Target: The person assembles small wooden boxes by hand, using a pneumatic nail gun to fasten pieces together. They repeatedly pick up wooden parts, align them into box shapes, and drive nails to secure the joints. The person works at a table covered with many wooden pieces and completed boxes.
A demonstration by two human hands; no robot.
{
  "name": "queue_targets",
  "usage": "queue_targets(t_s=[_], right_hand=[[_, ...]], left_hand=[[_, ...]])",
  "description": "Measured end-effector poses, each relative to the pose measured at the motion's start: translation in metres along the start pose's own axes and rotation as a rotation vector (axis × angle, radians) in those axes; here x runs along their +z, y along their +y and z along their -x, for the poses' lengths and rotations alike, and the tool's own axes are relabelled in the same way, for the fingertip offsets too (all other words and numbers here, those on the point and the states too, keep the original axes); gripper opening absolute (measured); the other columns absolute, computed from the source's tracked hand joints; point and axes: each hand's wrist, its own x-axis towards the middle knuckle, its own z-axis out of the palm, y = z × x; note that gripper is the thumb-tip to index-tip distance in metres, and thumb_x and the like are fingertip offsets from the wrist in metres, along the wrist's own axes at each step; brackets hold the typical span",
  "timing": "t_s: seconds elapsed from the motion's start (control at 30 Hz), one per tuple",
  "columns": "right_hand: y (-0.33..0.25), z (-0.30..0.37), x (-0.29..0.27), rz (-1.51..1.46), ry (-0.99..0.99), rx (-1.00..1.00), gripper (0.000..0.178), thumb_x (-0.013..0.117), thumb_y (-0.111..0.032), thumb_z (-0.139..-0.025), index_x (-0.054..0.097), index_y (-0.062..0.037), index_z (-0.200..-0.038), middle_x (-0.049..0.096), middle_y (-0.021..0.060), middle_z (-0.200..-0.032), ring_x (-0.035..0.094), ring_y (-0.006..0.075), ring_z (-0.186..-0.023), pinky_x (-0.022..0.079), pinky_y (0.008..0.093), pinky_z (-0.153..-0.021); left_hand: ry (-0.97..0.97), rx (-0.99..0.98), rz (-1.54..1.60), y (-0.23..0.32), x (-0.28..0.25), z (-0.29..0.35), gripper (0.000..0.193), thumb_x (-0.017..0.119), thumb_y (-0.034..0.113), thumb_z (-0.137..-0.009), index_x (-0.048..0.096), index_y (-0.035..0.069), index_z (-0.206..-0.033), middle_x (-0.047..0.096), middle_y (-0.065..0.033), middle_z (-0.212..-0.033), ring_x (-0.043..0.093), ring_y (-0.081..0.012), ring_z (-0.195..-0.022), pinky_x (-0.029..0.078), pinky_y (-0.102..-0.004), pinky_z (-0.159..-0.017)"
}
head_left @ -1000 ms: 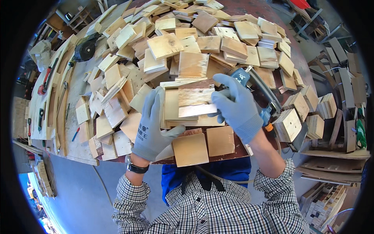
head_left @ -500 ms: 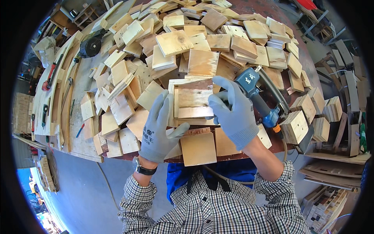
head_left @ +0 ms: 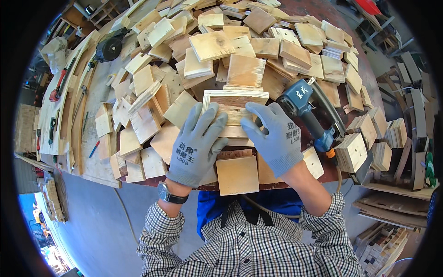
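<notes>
In grey work gloves, both my hands bear on a square piece of plywood (head_left: 232,111) at the near side of the table. Pale plywood strips (head_left: 235,94) edge it along the far and left sides. My left hand (head_left: 196,150) presses its bent fingers over the left part, its thumb near the front edge. My right hand (head_left: 275,138) grips the right side with curled fingertips. Just right of that hand lies a teal nail gun (head_left: 302,99) with an orange hose fitting. A loose plywood square (head_left: 237,175) overhangs the table's front edge.
A large heap of plywood squares (head_left: 210,46) covers the far table. Stacked blocks (head_left: 351,151) stand at the right. A red-handled tool (head_left: 57,87), a black reel-like tool (head_left: 109,48) and long boards (head_left: 69,124) lie at the left. A hose (head_left: 339,179) hangs off the edge.
The plywood square has gone down flatter, between the edge strips. My left fingers have come over it from the left side. My right hand has lowered with it and shifted slightly.
</notes>
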Motion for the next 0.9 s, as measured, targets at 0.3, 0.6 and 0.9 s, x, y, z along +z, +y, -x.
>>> queue_targets(t_s=[0.3, 0.6, 0.9], right_hand=[[0.011, 0.005, 0.0, -0.085, 0.05, -0.112, 0.066, 0.083, -0.033, -0.09, 0.059, -0.0038, -0.144, 0.06, 0.0177, -0.139, 0.063, 0.0375, -0.122, 0.053, 0.0486, -0.103], [0.041, 0.009, 0.011, -0.15, -0.019, -0.196, 0.075, 0.089, -0.035, -0.083, 0.06, -0.0118, -0.148, 0.057, 0.0142, -0.151, 0.057, 0.036, -0.137, 0.046, 0.0476, -0.114], [0.044, 0.01, 0.019, -0.158, 0.045, -0.229, 0.074, 0.088, -0.034, -0.083, 0.059, -0.0136, -0.148, 0.057, 0.013, -0.149, 0.059, 0.0355, -0.13, 0.047, 0.0476, -0.11]], left_hand=[[-0.036, -0.012, 0.028, 0.003, -0.005, -0.003, 0.051, 0.07, 0.021, -0.1, 0.061, 0.004, -0.147, 0.053, -0.019, -0.159, 0.049, -0.0462, -0.146, 0.045, -0.05, -0.119], [-0.016, 0.019, 0.015, 0.001, 0.0, -0.003, 0.049, 0.067, 0.019, -0.102, 0.061, 0.002, -0.147, 0.054, -0.0226, -0.158, 0.05, -0.0455, -0.146, 0.045, -0.0484, -0.119], [0.102, 0.141, -0.113, -0.008, 0.002, -0.006, 0.049, 0.072, 0.034, -0.1, 0.069, 0.001, -0.136, 0.059, -0.0167, -0.154, 0.053, -0.0426, -0.143, 0.044, -0.0506, -0.118]])
